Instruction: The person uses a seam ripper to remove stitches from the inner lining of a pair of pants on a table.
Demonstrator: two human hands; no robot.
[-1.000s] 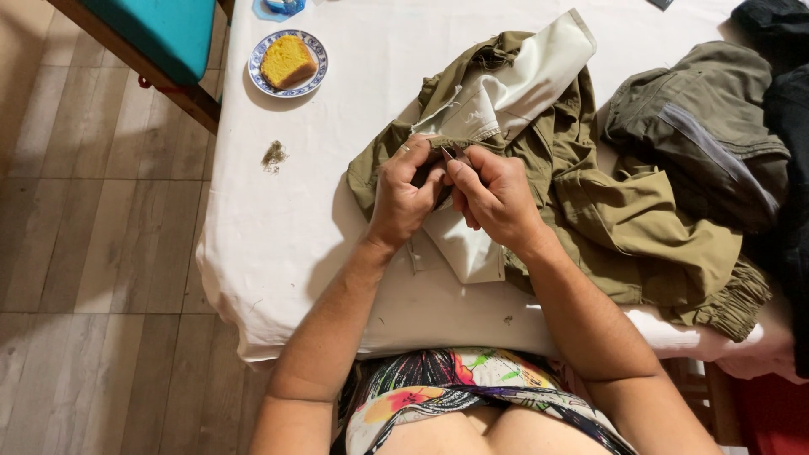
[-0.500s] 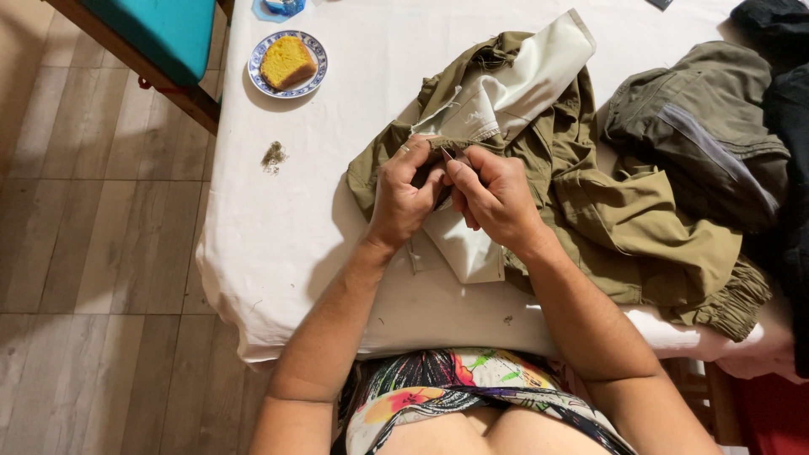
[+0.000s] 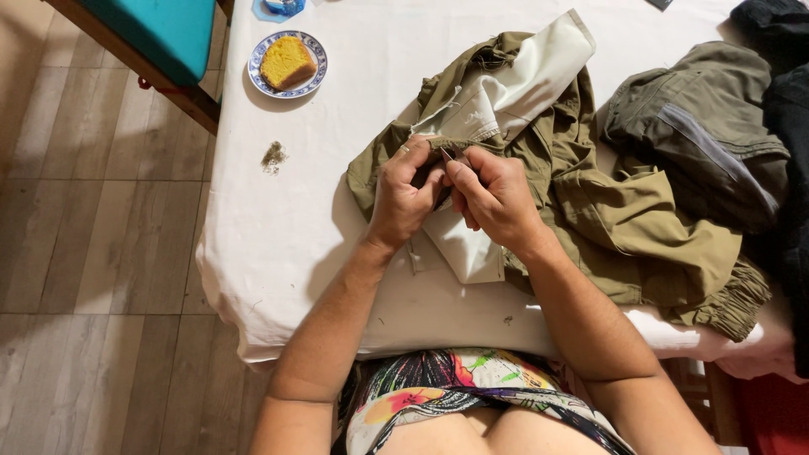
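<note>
the left hand and the right hand sat close together in the middle of the white table. the fingers of both hands were curled in tight and pinched a seam of the green pants, right where the pale inside cloth showed. something thin and shiny peeked out between the fingertips, too small to tell what it was.

the pants lay in a messy heap from the middle of the table out toward 3 o'clock. they looked soft and floppy and not heavy, so they would likely bend and slide. a good place to hold was probably the thick seam, pinched flat.

at 11 o'clock sat a small plate with a yellow cake slice. at 9 o'clock lay a little clump of threads. at 2 o'clock was another grey-green garment, next to dark clothes. a blue chair seat was far off at 10 o'clock. nothing blocked the hands.
</note>
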